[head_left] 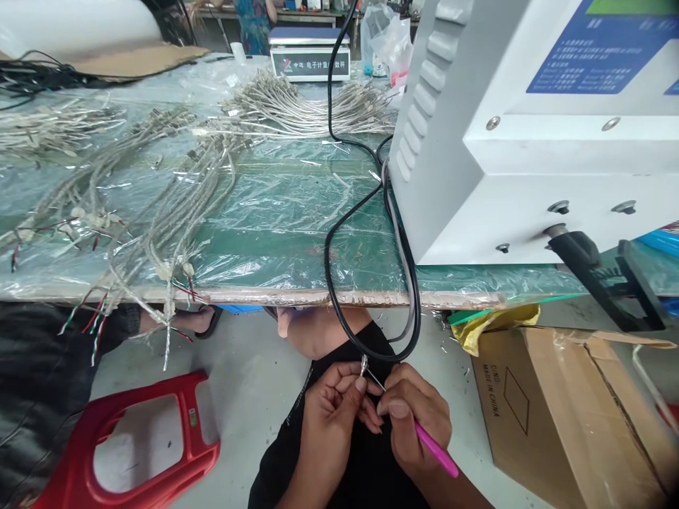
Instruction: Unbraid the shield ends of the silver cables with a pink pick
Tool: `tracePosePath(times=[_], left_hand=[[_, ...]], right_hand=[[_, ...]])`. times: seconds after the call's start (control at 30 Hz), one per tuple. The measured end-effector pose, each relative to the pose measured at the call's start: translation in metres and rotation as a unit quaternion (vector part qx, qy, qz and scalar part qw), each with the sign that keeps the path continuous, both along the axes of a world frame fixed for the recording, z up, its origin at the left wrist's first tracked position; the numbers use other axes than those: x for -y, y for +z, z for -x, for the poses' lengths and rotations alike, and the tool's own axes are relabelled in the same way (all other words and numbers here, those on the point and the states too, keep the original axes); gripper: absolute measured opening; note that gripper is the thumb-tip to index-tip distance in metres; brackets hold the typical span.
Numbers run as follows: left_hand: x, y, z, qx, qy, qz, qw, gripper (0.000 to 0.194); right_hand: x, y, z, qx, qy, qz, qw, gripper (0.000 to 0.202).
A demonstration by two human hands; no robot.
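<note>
Over my lap, my left hand (333, 406) pinches a small shiny metal piece (363, 365) between thumb and forefinger. Whether it joins the black cable (327, 261) just above is unclear. My right hand (419, 417) is closed around a slim pink-handled tool (438, 451), whose thin metal tip reaches toward the fingers of my left hand. The black cable runs across the table and loops down over its edge, close above both hands. Bundles of clear-jacketed cables (185, 191) lie on the left of the table, their stripped coloured wires hanging over the front edge.
A white machine (456, 191) with a black lever stands at right on the green table (276, 212). A weighing scale (310, 60) sits at the back. Below are a red stool (206, 452) and a cardboard box (509, 410). A person (252, 25) stands behind.
</note>
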State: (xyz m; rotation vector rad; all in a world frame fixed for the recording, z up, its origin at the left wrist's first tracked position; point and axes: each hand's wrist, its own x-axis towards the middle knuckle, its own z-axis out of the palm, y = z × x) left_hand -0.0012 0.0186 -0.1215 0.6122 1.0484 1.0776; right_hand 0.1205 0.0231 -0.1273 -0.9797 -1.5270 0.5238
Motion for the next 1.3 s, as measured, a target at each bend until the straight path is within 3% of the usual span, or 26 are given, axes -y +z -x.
tracePosePath(times=[0.3,0.7,0.97,1.17,1.3], left_hand=[[0.0,0.003,-0.003,-0.011,0.002,-0.005,1.0,0.013],[0.0,0.001,-0.003,0.007,0.01,-0.005,1.0,0.019],[0.002,0.005,-0.006,-0.033,0.017,-0.006,0.999,0.019],[0.006,0.007,-0.01,-0.062,0.063,-0.015,0.996,0.028],[0.006,0.008,-0.012,-0.051,0.058,-0.024,0.997,0.038]], right_hand=[[-0.002,-0.002,0.0,-0.01,0.007,0.051,0.999,0.033],[-0.001,-0.008,-0.002,-0.015,0.001,0.034,0.999,0.032],[-0.001,-0.006,-0.002,0.0,0.012,0.037,0.999,0.03],[0.0,-0.004,-0.002,0.094,0.035,0.025,0.995,0.025],[-0.002,-0.003,-0.001,0.128,0.027,-0.008,0.991,0.024]])
